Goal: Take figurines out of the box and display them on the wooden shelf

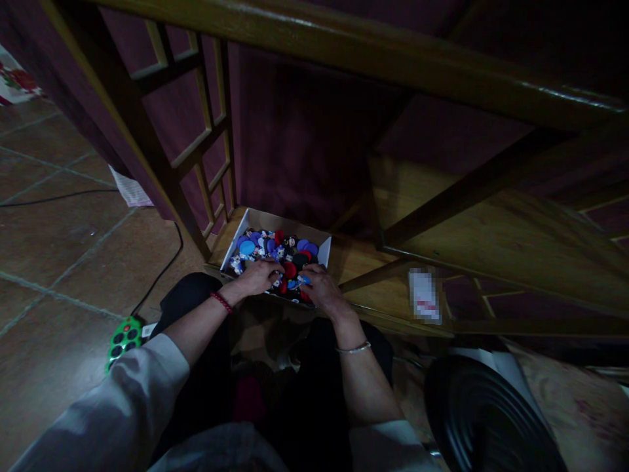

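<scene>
A shallow white cardboard box [246, 221] sits on a low wooden shelf in front of my knees. It is full of several small flat pieces [275, 249] in blue, red, black and purple. My left hand [258, 276] rests palm down on the pieces at the box's near edge, a red cord around its wrist. My right hand [322, 286] lies beside it on the pieces, a thin metal bangle on that wrist. Whether either hand holds a piece is hidden under the fingers.
A wooden lattice frame [196, 141] and a slanting rail [393, 52] stand close overhead. A green power strip [122, 335] and black cable [162, 269] lie on the tiled floor at left. A round black ribbed object [486, 419] sits at lower right.
</scene>
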Tool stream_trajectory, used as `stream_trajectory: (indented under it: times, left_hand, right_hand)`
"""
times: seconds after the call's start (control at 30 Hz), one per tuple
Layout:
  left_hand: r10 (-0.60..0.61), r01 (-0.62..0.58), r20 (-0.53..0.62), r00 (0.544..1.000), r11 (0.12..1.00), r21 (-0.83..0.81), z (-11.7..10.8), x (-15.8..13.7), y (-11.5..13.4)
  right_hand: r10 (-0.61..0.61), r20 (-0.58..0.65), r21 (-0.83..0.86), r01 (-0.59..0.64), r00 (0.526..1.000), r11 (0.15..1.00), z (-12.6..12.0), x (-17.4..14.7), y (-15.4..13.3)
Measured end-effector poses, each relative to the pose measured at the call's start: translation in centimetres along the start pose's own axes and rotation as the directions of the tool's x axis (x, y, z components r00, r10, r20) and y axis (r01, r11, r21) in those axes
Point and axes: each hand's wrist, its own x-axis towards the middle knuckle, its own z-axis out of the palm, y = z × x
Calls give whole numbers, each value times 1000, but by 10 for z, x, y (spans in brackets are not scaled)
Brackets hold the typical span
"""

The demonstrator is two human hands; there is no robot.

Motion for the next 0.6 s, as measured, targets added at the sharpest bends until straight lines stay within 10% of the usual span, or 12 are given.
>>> stream_trajectory:
  times: [0.6]
  left_hand:
    - [40,-40,23,999,999,-10,3,-1,4]
  right_hand:
    - [4,-30,-6,-4,1000,1000,6,3,-1]
